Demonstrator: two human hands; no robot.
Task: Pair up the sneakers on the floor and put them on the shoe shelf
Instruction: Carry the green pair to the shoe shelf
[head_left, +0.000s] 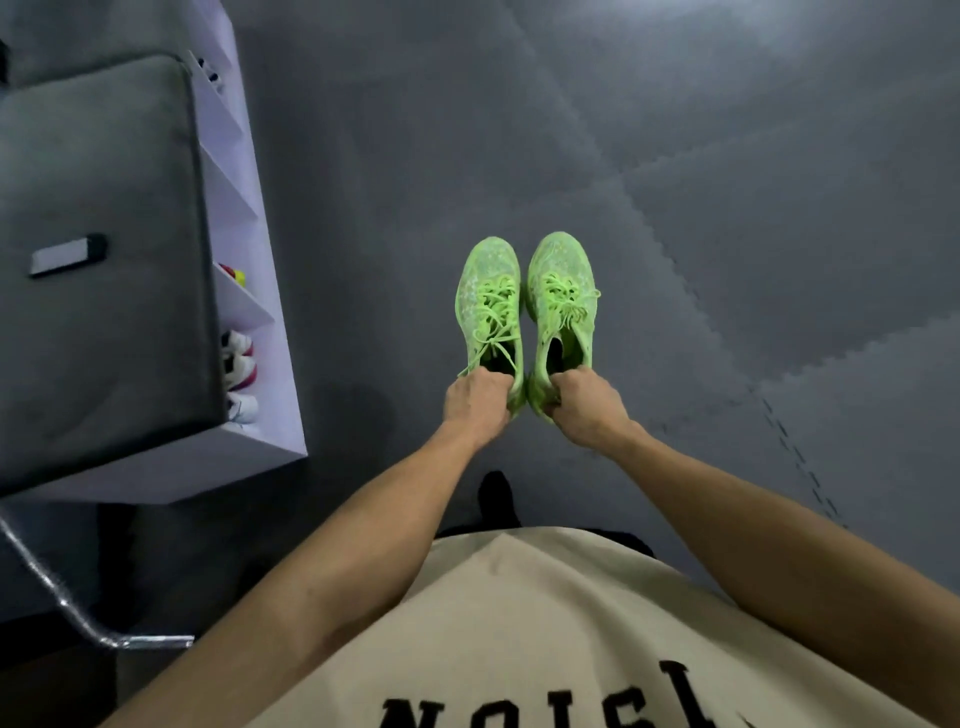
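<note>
Here the person holds two neon-green sneakers out in front of the body, one per hand, side by side with toes pointing away and laces up. The left hand (477, 408) grips the heel of the left sneaker (490, 312), fingers curled round its collar; the right hand (587, 410) grips the heel of the right sneaker (562, 306) the same way. The two shoes nearly touch along their inner sides, above the grey foam-tile floor (727, 182). To the left stands the white shoe shelf (260, 364), with a grey cushion (98, 260) on top; its compartments show a yellow-and-red shoe (236, 276) and white sneakers with pink trim (239, 364). A beige shirt (545, 634) fills the lower frame.
</note>
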